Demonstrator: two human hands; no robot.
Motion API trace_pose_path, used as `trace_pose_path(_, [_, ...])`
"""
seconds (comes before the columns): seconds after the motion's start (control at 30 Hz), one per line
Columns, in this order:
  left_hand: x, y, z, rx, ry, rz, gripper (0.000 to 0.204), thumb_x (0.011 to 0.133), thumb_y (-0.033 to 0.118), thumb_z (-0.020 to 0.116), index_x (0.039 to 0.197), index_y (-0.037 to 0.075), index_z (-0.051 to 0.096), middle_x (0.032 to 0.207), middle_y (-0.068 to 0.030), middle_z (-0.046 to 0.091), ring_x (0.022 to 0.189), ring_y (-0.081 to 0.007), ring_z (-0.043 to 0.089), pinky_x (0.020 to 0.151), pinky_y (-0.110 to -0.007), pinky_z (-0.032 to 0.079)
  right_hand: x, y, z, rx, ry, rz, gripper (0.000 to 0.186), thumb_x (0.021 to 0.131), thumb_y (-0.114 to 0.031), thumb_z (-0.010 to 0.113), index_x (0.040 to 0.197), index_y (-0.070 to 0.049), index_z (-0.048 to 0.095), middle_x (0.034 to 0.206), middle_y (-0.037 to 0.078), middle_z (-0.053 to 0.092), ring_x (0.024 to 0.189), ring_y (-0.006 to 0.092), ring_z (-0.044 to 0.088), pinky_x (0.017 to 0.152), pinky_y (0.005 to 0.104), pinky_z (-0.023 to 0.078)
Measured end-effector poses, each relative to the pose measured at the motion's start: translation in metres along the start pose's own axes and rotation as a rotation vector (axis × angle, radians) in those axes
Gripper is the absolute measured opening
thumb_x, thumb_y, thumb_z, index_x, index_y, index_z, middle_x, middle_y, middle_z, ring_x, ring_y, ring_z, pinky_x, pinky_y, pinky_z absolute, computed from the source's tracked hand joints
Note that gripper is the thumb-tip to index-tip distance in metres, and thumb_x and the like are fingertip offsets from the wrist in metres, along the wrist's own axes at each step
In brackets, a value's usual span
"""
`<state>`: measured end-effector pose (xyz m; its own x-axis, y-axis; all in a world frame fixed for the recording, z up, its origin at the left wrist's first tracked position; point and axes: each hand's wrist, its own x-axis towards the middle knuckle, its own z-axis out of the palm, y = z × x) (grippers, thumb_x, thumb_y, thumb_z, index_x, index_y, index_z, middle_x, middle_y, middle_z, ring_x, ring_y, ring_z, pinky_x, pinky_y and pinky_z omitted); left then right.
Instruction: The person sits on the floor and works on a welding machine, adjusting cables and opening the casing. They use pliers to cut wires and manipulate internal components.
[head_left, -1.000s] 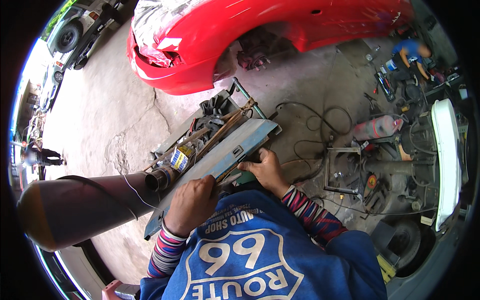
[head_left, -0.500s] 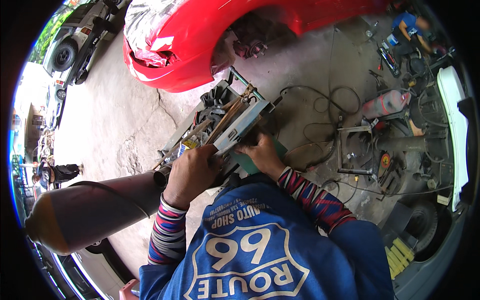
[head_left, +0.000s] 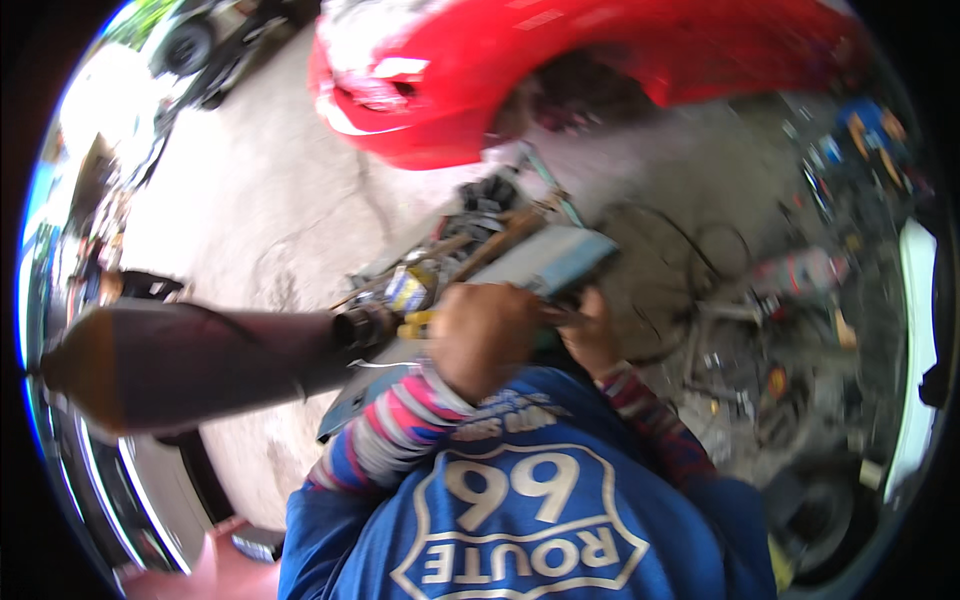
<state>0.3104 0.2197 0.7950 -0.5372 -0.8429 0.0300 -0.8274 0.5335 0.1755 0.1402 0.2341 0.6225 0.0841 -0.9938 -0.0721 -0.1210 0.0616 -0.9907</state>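
Motion smears much of the view. My left hand (head_left: 482,338) is closed in front of my chest, knuckles up, and whatever it grips is hidden. Close to its right, my right hand (head_left: 594,338) has its fingers bent and thumb up around a thin dark piece, too blurred to name, that reaches toward the left hand. Just beyond both hands lies a long pale blue-grey metal part (head_left: 550,258) on a low cart or frame. Something yellow (head_left: 416,322) shows to the left of my left hand.
A tall gas cylinder (head_left: 220,365) leans in at left. Dark cloths (head_left: 488,192) and wooden strips lie on the cart. A red car body (head_left: 430,120) stands ahead. Hoses (head_left: 690,240), a red cylinder (head_left: 800,270), a tyre (head_left: 815,510) and a co-worker (head_left: 875,130) are at right.
The view has swung, so the surroundings sit further right. Both hands have come off the near end of the metal part and now meet just short of it. The yellow thing has come into sight.
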Motion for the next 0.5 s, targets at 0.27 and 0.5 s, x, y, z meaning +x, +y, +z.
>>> trace_pose_path(0.27, [0.016,0.030,0.025,0.129,-0.081,-0.096,0.010,0.081,0.024,0.069,0.077,0.020,0.078,0.079,-0.0012,0.075,0.075,-0.0183,0.073,0.062,-0.039,0.050,0.003,0.013,-0.030,-0.037,-0.043,-0.155,0.071,0.082,-0.042,0.086,0.126,0.006,0.058,0.120,0.015,0.062,0.111,0.0247,0.061,0.094,0.0406,0.048])
trace_pose_path(0.5, [0.007,0.004,0.044,-0.131,-0.017,-0.050,0.012,0.074,0.024,0.072,0.073,0.014,0.076,0.071,-0.0079,0.073,0.067,-0.0273,0.073,0.057,-0.038,0.055,0.006,0.023,-0.061,-0.246,-0.181,-0.131,0.054,0.079,-0.029,0.087,0.109,0.007,0.059,0.099,0.012,0.065,0.091,0.0171,0.062,0.078,0.0358,0.049])
